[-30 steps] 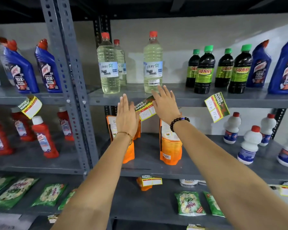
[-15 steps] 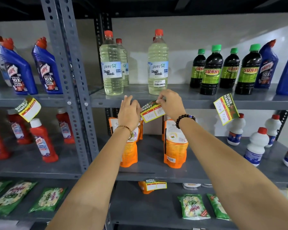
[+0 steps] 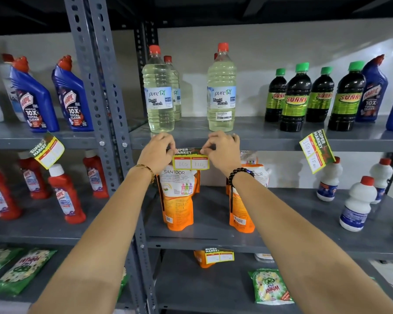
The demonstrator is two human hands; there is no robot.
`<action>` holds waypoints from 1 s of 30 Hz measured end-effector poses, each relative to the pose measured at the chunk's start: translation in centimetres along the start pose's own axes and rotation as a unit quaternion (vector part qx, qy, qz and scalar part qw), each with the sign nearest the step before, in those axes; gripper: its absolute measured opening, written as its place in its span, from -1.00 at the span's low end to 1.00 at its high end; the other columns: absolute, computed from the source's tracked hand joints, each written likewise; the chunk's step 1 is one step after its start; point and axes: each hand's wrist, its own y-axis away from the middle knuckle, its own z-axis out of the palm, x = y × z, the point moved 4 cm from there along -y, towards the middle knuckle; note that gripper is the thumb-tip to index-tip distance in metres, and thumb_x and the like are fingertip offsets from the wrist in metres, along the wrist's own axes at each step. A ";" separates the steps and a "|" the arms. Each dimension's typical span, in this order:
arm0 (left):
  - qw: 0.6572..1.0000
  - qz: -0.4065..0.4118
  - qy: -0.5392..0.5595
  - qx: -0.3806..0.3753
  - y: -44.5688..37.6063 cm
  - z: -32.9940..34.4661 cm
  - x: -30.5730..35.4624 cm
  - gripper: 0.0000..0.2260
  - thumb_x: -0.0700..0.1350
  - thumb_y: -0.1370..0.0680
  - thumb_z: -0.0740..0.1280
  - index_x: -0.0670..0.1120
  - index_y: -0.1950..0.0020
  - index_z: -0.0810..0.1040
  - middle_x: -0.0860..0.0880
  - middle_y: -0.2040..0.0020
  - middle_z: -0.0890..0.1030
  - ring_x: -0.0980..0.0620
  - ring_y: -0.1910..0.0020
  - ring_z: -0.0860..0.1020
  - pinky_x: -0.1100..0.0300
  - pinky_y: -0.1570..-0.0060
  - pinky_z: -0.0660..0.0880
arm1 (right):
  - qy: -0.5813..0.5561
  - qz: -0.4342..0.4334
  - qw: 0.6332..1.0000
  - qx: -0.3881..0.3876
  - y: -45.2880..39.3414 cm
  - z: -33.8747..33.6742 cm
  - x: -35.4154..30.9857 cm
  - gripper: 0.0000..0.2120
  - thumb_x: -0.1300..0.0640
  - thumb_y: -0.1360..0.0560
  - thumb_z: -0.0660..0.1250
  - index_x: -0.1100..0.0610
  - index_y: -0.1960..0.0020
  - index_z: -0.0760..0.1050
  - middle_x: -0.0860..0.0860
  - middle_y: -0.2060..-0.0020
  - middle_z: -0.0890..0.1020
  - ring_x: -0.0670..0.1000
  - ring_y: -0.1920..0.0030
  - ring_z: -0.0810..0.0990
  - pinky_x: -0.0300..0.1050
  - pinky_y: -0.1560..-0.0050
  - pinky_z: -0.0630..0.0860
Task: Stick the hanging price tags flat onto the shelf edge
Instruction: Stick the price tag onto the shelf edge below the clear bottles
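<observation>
Fingers: fingertips of both hands pinch the top corners of one price tag, left hand on its left corner, right hand on its right corner.
Held tag: middle price tag, level, its upper part against the shelf edge, its yellow lower part hanging below the edge, in front of the orange pouches.
Price tags, total: four in view. One held; one tilted tag hanging on the left bay's edge; one tilted tag hanging at the right of the same shelf edge; one level tag on the next shelf edge down.
Wrists: one gold bangle on the left, one black bead bracelet on the right.
Bleach bottles: three clear bottles visibly, red caps, standing just above the hands; a fourth red cap peeks behind the right one.
Dark bottles: four green-capped, upper shelf, right.
Blue cleaner bottles: two left, two right, the far one cut by the frame.
Red bottles: four or more, left bay, middle shelf.
Orange pouches: two at the front, more behind, count unclear.
White bottles: about four, middle shelf, right.
Green sachets: several, bottom shelves, lying flat.
</observation>
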 end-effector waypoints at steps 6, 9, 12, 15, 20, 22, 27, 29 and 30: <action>0.998 -0.014 -0.020 0.060 -0.6 0.3 0.4 -0.93 -0.16 -0.54 0.28 -0.07 0.14 0.45 -0.06 -0.05 0.51 -0.05 -0.11 0.43 0.14 0.12 0.33 | 0.000 0.018 0.999 0.030 -0.3 -0.1 -0.4 -0.89 0.17 -0.43 0.38 0.13 0.27 0.62 0.02 0.03 0.65 0.08 -0.02 0.55 0.09 -0.27 0.23; 0.997 -0.017 -0.037 0.068 -1.1 0.0 0.5 -0.95 -0.14 -0.54 0.26 -0.06 0.11 0.46 -0.07 -0.01 0.52 -0.08 -0.09 0.43 0.11 0.16 0.34 | -0.003 0.035 0.998 0.048 -0.6 -0.3 -0.7 -0.86 0.19 -0.44 0.37 0.10 0.28 0.62 0.01 0.13 0.66 0.08 0.05 0.55 0.05 -0.18 0.27; 0.996 -0.017 -0.054 0.072 -1.5 -0.3 0.7 -0.95 -0.12 -0.55 0.24 -0.06 0.10 0.46 -0.08 0.02 0.53 -0.10 -0.06 0.45 0.10 0.18 0.35 | 0.003 0.054 0.997 0.058 -1.0 -0.1 -0.9 -0.85 0.18 -0.45 0.35 0.09 0.26 0.63 0.02 0.11 0.65 0.08 0.03 0.54 0.06 -0.19 0.27; 0.995 -0.019 -0.066 0.077 -1.5 -0.4 0.9 -0.94 -0.11 -0.55 0.24 -0.08 0.08 0.46 -0.10 0.00 0.54 -0.11 -0.07 0.46 0.07 0.17 0.36 | 0.012 0.063 0.996 0.066 -1.1 0.1 -0.9 -0.86 0.15 -0.45 0.35 0.09 0.24 0.64 0.04 0.08 0.65 0.10 0.02 0.54 0.09 -0.20 0.28; 0.993 -0.025 -0.078 0.085 -1.4 -0.3 1.2 -0.94 -0.12 -0.55 0.24 -0.09 0.07 0.46 -0.11 -0.02 0.54 -0.12 -0.07 0.46 0.05 0.16 0.37 | 0.008 0.079 0.993 0.091 -1.1 0.1 -0.9 -0.88 0.10 -0.42 0.40 0.12 0.27 0.59 0.03 0.17 0.64 0.09 0.06 0.54 0.09 -0.21 0.28; 0.993 -0.028 -0.076 0.090 -1.4 -0.3 1.1 -0.93 -0.11 -0.55 0.24 -0.09 0.07 0.47 -0.11 -0.02 0.54 -0.12 -0.07 0.46 0.04 0.16 0.38 | 0.005 0.083 0.992 0.093 -1.2 0.1 -1.0 -0.89 0.10 -0.41 0.41 0.12 0.24 0.56 0.03 0.17 0.64 0.10 0.05 0.54 0.09 -0.23 0.27; 0.992 -0.038 -0.067 0.099 -1.3 -0.1 1.1 -0.94 -0.10 -0.55 0.25 -0.07 0.05 0.45 -0.10 -0.01 0.54 -0.12 -0.06 0.46 0.06 0.18 0.33 | -0.004 0.086 0.993 0.079 -1.3 0.0 -1.0 -0.78 0.08 -0.41 0.41 0.11 -0.01 0.52 0.03 0.02 0.64 0.12 -0.06 0.54 0.11 -0.29 0.25; 0.993 -0.046 -0.056 0.095 -1.4 -0.1 0.9 -0.91 -0.08 -0.55 0.27 -0.05 -0.01 0.44 -0.09 -0.03 0.55 -0.12 -0.08 0.46 0.03 0.15 0.34 | 0.012 0.088 0.994 0.060 -1.4 0.1 -1.1 -0.67 -0.04 -0.40 0.42 0.08 -0.09 0.52 0.03 -0.06 0.63 0.13 -0.13 0.52 0.14 -0.30 0.25; 0.993 -0.051 -0.051 0.090 -1.4 0.0 0.9 -0.87 -0.05 -0.55 0.27 -0.03 -0.06 0.45 -0.08 -0.06 0.55 -0.11 -0.11 0.46 0.01 0.12 0.37 | 0.025 0.091 0.994 0.051 -1.5 0.2 -1.2 -0.63 -0.10 -0.39 0.41 0.07 -0.11 0.54 0.04 -0.09 0.62 0.14 -0.15 0.51 0.16 -0.31 0.26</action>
